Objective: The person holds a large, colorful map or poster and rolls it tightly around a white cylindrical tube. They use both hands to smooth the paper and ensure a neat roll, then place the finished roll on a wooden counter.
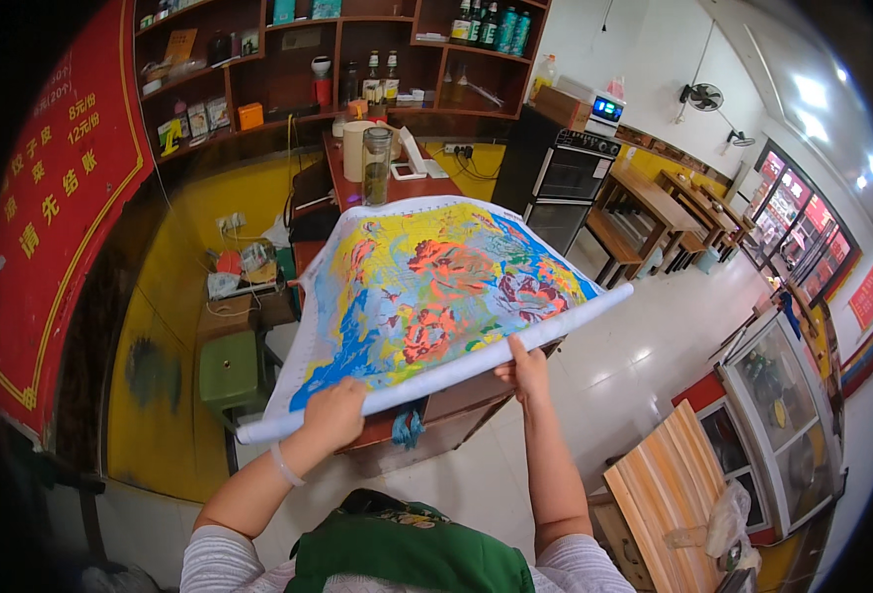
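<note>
A large printed cross-stitch cloth [384, 296] with orange and maroon flowers on blue and yellow lies spread over the counter. Its near edge is wound into a white roll [436, 387]. My left hand [336, 409] is closed around this roll left of its middle. Farther right, my right hand [525, 368] grips the same roll with the thumb on top. A skein of blue thread [407, 428] hangs just below the roll, between my hands. Beyond the cloth's far edge stands a lidded glass tumbler [376, 167].
A green plastic stool [230, 370] is at the left, below a cluttered ledge. A black oven-like cabinet [566, 185] stands behind to the right. Wooden tables [655, 199] and benches line the far wall. A slatted wooden board [670, 489] and a glass display case [777, 400] are at right.
</note>
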The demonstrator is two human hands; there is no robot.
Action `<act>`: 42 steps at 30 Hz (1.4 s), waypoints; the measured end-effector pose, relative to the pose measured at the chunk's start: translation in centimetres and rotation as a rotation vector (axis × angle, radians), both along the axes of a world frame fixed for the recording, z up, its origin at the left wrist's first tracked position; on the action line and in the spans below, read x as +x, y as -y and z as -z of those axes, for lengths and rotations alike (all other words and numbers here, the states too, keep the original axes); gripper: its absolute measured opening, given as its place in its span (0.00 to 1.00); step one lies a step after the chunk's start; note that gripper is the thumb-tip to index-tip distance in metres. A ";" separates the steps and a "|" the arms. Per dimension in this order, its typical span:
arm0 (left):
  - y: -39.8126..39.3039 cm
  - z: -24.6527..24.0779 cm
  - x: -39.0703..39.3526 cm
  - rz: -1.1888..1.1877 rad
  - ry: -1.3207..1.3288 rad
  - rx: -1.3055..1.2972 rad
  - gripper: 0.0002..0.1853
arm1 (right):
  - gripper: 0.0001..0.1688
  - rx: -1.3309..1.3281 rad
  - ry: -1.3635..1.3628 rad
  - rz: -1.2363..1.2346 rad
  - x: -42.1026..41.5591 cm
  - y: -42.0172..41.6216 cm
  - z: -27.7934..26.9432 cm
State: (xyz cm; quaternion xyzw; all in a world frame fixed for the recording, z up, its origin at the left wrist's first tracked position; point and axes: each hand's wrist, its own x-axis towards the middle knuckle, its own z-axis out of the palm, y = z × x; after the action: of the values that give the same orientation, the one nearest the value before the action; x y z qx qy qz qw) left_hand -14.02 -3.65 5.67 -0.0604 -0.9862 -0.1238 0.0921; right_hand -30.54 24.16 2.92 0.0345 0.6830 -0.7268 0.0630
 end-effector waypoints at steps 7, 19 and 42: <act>-1.4 0.2 0.5 0.000 0.368 0.204 0.11 | 0.23 -0.247 0.041 0.032 2.8 0.4 3.3; -1.9 -1.3 2.2 0.001 0.027 -0.090 0.29 | 0.19 -0.425 0.116 -0.323 6.1 1.6 7.5; 5.6 16.1 13.2 0.640 0.192 0.402 0.07 | 0.07 -0.155 -0.173 -0.001 16.4 18.0 28.3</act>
State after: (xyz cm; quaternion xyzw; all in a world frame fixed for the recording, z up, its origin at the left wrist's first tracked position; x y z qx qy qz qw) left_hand -0.85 -9.28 -10.45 -0.3338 -0.8777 -0.3421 -0.0337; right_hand -14.15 6.18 -25.36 -0.0338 0.6276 -0.7778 0.0064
